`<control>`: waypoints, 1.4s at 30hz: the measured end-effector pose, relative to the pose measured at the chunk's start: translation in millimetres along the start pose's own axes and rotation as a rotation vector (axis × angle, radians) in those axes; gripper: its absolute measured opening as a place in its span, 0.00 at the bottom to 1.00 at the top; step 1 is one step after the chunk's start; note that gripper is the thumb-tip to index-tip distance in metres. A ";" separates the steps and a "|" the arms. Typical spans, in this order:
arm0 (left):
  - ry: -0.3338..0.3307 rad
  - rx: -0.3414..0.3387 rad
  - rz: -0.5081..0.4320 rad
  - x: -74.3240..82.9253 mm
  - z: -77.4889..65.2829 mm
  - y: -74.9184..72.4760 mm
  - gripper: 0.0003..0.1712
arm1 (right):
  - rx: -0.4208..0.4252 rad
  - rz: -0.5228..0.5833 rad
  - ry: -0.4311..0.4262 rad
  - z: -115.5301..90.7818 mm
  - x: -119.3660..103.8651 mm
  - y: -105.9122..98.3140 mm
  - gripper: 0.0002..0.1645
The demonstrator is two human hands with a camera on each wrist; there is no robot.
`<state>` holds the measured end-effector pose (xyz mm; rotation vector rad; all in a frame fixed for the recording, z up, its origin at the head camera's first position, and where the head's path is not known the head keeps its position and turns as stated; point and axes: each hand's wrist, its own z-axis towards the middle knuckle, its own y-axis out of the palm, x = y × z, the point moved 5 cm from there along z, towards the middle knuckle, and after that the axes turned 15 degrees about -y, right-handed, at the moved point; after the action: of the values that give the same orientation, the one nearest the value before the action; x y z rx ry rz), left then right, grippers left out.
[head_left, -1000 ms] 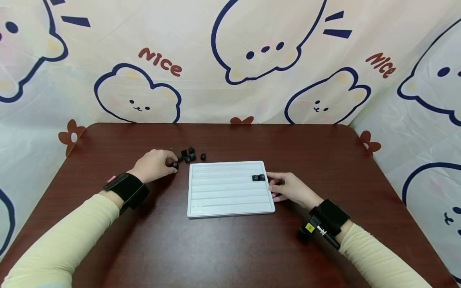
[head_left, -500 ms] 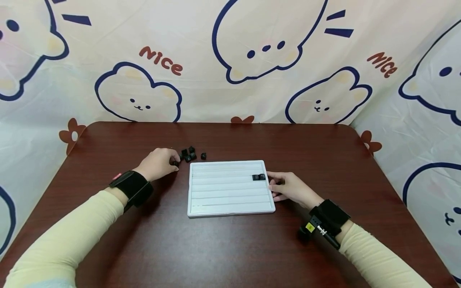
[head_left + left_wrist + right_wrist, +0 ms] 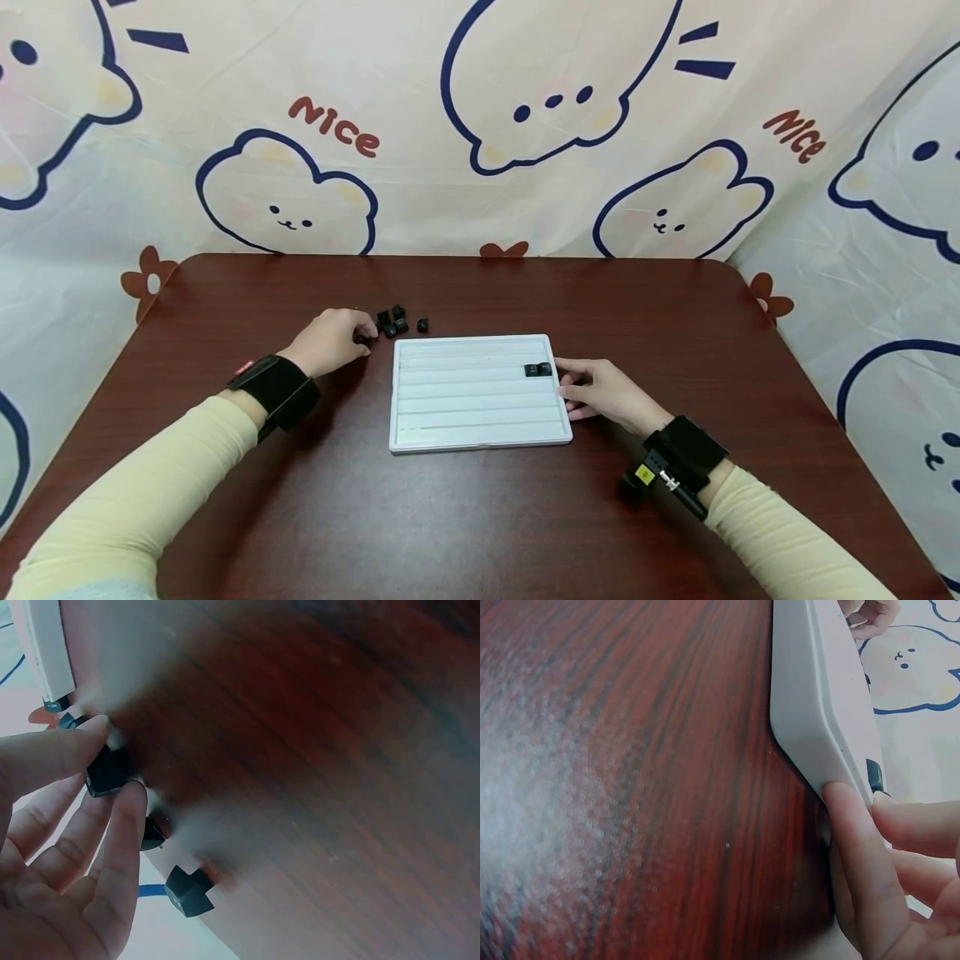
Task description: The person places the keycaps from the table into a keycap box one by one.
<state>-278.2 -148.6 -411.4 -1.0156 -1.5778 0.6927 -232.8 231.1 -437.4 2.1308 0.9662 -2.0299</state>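
My left hand [image 3: 327, 340] is low over the table, left of a loose group of black keycaps [image 3: 390, 331]. In the left wrist view its thumb and fingertips pinch one black keycap [image 3: 109, 771], partly covered by the fingers. A white rectangular tray [image 3: 468, 400] with shallow ridges across it lies flat at mid-table. Two black keycaps [image 3: 532, 370] sit side by side on its upper ridge at the right end. My right hand [image 3: 606, 392] holds the tray's right edge, with fingertips [image 3: 846, 799] against its side wall in the right wrist view.
One lone keycap [image 3: 423, 326] lies just behind the tray's far edge, right of the group. The dark brown table [image 3: 480, 525] has rounded far corners. Behind it hangs a pale cloth [image 3: 420, 200] printed with cartoon animals.
My left hand has moved slightly right, closer to the keycap group, with its fingers about a keycap. The right hand and the tray have stayed in place.
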 end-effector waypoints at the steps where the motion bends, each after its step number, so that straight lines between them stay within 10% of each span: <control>1: 0.002 -0.003 -0.003 0.2 0.0 -0.3 0.11 | 0.003 0.000 0.002 0.0 0.1 -0.2 0.34; 42: -0.065 -0.010 -0.030 -10.7 -5.8 -6.2 0.12 | 0.008 0.001 0.017 0.6 2.7 -1.3 0.34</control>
<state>-273.6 -161.3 -409.7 -0.9836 -1.6513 0.7043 -234.1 233.0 -439.4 2.1552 0.9601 -2.0226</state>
